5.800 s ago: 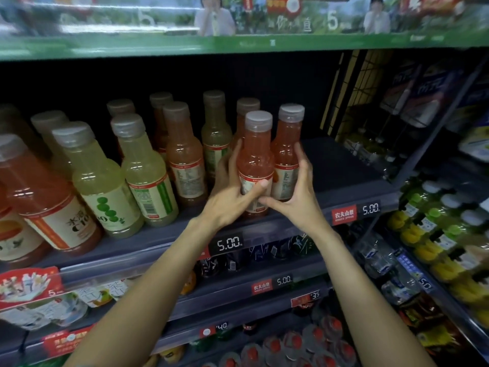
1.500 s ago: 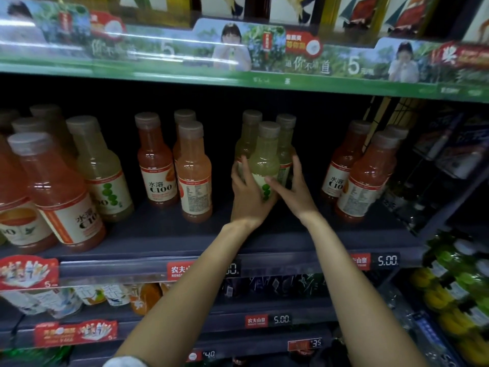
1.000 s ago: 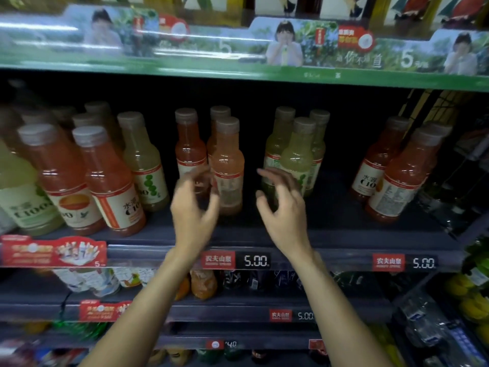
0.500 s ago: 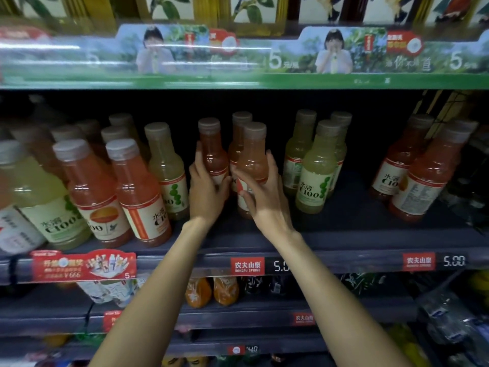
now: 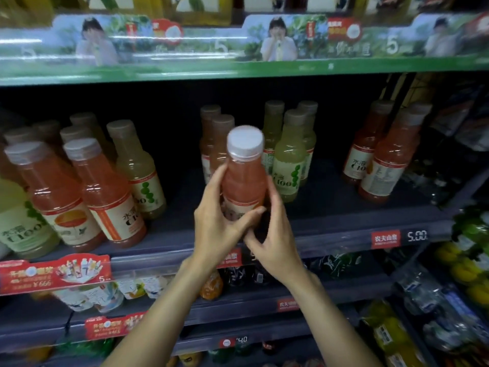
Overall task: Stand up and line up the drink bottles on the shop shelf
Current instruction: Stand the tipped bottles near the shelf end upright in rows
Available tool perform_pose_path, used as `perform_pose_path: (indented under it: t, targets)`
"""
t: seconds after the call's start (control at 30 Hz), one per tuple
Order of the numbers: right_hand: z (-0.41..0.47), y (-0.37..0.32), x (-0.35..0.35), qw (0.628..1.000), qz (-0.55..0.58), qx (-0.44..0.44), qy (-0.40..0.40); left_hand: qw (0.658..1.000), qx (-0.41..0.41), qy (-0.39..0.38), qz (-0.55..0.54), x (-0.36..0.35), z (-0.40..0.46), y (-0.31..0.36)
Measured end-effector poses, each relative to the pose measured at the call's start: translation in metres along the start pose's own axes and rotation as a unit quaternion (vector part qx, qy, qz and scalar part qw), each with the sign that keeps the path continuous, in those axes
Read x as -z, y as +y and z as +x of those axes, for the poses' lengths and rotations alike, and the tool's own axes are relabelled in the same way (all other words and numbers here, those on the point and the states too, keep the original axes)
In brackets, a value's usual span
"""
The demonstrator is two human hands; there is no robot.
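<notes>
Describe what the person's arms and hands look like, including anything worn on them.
Both forearms are bare as far as the frame shows: no sleeves, gloves or watch in view. The left hand and right hand show no rings or bracelets that I can make out. Fingernails look short and unpainted, though the picture is soft.

I grip the pink bottle [image 5: 244,178] in both hands — left hand [image 5: 215,223], right hand [image 5: 275,234] — above the shelf [image 5: 330,223].

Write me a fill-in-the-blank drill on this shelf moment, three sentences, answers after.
1. Both hands, the left hand and the right hand, grip one pink-orange drink bottle with a ____ cap.
2. The price tag at the right of the shelf edge reads ____.
3. The bottle just right of the held one, a yellow-green bottle, stands ____.

Answers: white; 5.00; upright
</notes>
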State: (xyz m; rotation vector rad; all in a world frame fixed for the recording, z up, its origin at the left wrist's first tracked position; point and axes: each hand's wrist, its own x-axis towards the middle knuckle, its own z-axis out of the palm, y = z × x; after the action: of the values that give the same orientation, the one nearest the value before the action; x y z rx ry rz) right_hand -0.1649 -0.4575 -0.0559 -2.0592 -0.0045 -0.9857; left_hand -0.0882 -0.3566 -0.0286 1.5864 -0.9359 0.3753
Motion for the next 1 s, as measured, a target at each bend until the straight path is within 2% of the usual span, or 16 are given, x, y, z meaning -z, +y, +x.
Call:
perform_pose_path:
  t: [0.07,0.13,0.2,0.27,0.33,0.4,0.5,0.6,0.73,0.77,0.83,0.9,1.0]
  targets:
    - [-0.003,0.006,0.027,0.999,-0.002,-0.026,0.027,0.999,-0.018,-0.031,-0.040,-0.031,0.008,0.020]
    - [-0.004,0.015,0.060,0.994,-0.023,-0.055,0.095,0.995,-0.029,-0.071,-0.068,-0.069,0.018,0.035]
    - [-0.006,0.026,0.094,0.984,-0.045,-0.073,0.155,0.980,0.003,-0.147,-0.136,-0.104,0.027,0.046]
    - [-0.009,0.039,0.128,0.973,-0.072,-0.081,0.203,0.946,0.051,-0.243,-0.208,-0.137,0.034,0.054]
    - [-0.013,0.055,0.162,0.959,-0.104,-0.101,0.245,0.939,0.058,-0.281,-0.192,-0.166,0.036,0.053]
    - [-0.013,0.071,0.191,0.944,-0.115,-0.123,0.285,0.945,0.066,-0.274,-0.167,-0.190,0.038,0.045]
    - [-0.003,0.094,0.222,0.922,-0.165,-0.166,0.307,0.944,0.132,-0.279,-0.119,-0.221,0.047,0.031]
    - [0.006,0.113,0.240,0.909,-0.203,-0.221,0.289,0.929,0.179,-0.300,-0.118,-0.244,0.060,0.028]
    - [0.010,0.131,0.249,0.910,-0.249,-0.236,0.232,0.923,0.227,-0.287,-0.122,-0.266,0.068,0.024]
    - [0.009,0.133,0.252,0.901,-0.293,-0.237,0.215,0.921,0.239,-0.283,-0.123,-0.271,0.069,0.024]
    - [0.007,0.133,0.255,0.855,-0.412,-0.250,0.191,0.919,0.253,-0.271,-0.136,-0.279,0.069,0.031]
    - [0.009,0.131,0.254,0.824,-0.470,-0.247,0.196,0.919,0.262,-0.250,-0.154,-0.288,0.068,0.038]
    - [0.012,0.132,0.251,0.847,-0.428,-0.235,0.210,0.921,0.272,-0.222,-0.167,-0.300,0.064,0.041]
